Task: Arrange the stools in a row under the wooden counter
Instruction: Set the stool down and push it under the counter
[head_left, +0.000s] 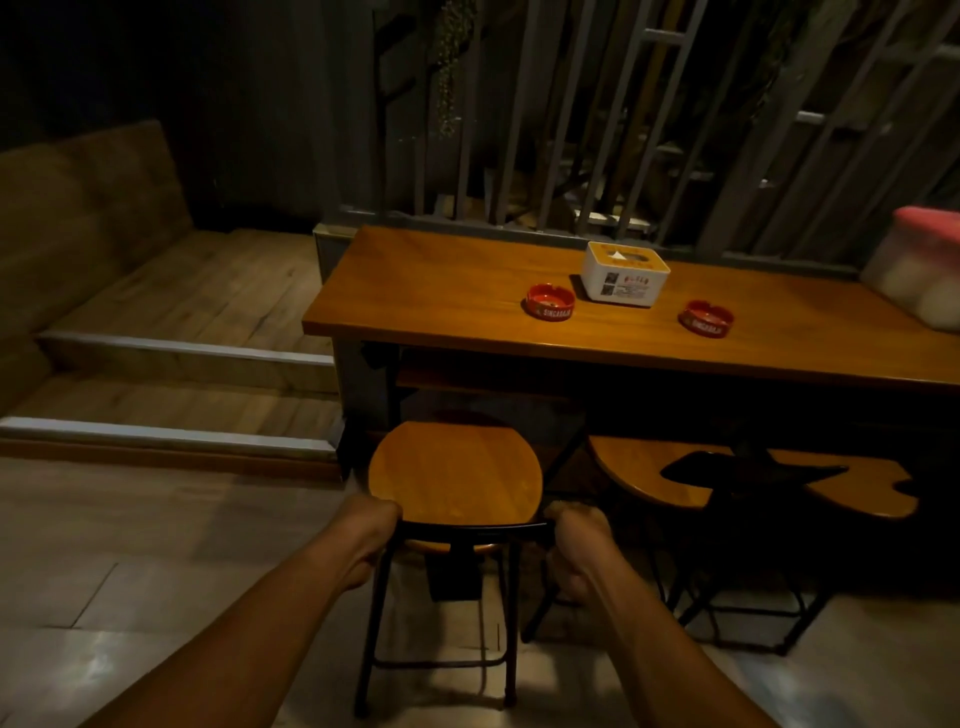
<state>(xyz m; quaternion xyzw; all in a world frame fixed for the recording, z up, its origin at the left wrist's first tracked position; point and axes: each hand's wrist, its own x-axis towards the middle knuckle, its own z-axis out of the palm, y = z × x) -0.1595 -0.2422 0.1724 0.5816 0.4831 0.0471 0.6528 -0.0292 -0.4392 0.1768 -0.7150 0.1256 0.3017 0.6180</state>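
Dim light fills this room, with wooden steps (171, 358) on one side and grey metal bars (597, 130) behind the wooden counter (467, 317). On the counter I see a white tissue box (625, 272) with two red ashtrays (550, 302) near it, one on each side. I have both hands on the near stool (455, 473). My left hand (371, 525) is closed tight on the black frame at the left side of the round seat, and my right hand (576, 535) is closed tight on the frame at the right side. This stool stands on the floor in front of the counter's left end, and only its far edge is below the counter's front edge. A second stool (748, 475) sits beside it on the right, tucked further under, with a dark shadow across its seat. I think the job now is to push my stool forward. I should push with both hands the same, so it goes straight and does not turn. I should lift it a little or slide it slowly, so the legs do not catch on the floor tiles. I want its seat to line up with the other stool, with a small gap between them, and not bump the counter leg (345, 395) on the left.
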